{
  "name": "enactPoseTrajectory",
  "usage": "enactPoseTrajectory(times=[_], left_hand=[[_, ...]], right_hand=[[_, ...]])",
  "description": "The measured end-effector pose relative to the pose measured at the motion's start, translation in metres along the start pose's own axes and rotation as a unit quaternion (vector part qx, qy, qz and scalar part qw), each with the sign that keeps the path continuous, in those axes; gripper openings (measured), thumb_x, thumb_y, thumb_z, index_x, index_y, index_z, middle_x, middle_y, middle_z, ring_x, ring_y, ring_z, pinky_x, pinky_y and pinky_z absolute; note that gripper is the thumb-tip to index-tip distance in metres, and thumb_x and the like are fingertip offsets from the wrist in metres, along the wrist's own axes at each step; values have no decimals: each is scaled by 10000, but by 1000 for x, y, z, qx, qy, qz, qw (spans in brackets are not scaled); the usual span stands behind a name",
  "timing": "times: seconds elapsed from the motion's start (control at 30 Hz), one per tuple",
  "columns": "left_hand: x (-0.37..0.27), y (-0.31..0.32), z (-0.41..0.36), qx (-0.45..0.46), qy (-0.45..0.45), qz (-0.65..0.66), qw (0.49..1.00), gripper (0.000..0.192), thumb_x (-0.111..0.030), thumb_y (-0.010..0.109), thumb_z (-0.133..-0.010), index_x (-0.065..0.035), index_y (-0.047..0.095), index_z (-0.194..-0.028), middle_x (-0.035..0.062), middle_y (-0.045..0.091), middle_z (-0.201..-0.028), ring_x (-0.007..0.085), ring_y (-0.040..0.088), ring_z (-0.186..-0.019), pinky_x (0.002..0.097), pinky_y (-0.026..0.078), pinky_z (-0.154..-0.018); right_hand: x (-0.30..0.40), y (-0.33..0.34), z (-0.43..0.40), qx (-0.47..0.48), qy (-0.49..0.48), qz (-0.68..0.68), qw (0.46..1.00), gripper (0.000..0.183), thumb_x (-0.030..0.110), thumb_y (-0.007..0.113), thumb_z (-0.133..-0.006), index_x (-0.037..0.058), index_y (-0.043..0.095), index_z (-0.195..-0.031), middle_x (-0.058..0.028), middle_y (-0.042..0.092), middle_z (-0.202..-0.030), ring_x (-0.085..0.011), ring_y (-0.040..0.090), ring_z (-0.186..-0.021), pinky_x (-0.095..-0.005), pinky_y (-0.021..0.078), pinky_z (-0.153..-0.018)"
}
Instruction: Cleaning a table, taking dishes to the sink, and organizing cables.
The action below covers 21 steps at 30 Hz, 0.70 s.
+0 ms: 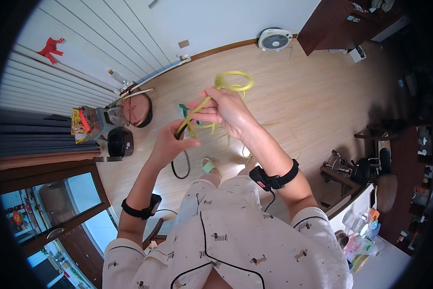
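A yellow cord [201, 108] runs between my two hands in front of my body. My left hand [170, 142] grips it at the lower left, together with a black section [181, 130] of cord or handle. Below that hand a black loop [180, 177] hangs down. My right hand [226, 110] has the cord at its thumb and forefinger, with the other fingers stretched towards the left hand. Beyond the right hand, a blurred yellow coil [243, 73] sticks out. More thin yellow strands dangle beneath the right wrist towards the floor.
A green item [183, 108] shows behind my fingers. Left stand a round pink-topped stool [137, 108], a black bin [120, 142] and a box with packets [88, 124]. A box fan [275, 39] stands by the far wall. Right are a wheeled chair [359, 171] and a cluttered white table [389, 253].
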<state>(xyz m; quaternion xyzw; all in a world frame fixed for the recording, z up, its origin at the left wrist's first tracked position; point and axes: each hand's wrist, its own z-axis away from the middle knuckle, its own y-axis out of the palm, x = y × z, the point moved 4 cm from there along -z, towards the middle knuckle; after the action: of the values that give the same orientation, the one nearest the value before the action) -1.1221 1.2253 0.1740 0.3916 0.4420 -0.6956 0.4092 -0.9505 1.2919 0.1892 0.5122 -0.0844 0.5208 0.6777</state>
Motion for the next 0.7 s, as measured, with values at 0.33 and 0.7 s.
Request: enactPoseTrajectory(times=[0.33,0.7], left_hand=[[17,-79,45,-58,21,96,993,220,-207,505,-1012,-46,587,-888,-13,602,-828,60,585,-822,211,440,-693],[-80,-200,118,-162,43,243,956,373,-321,427,-1026,-131,417,-706,-39,404,-582,95,440,-530,414,530,-889]], right_hand=[[-15,123,18,164,-52,19,985,296,149,442,-1028,-83,518,-1194,-237,625,-1159,-276,671,-1028,-350,559,-921],[-174,-29,-85,165,-7,517,840,270,81,716,-771,-1,700,-1027,-144,719,-946,-255,696,-795,-365,567,-773]])
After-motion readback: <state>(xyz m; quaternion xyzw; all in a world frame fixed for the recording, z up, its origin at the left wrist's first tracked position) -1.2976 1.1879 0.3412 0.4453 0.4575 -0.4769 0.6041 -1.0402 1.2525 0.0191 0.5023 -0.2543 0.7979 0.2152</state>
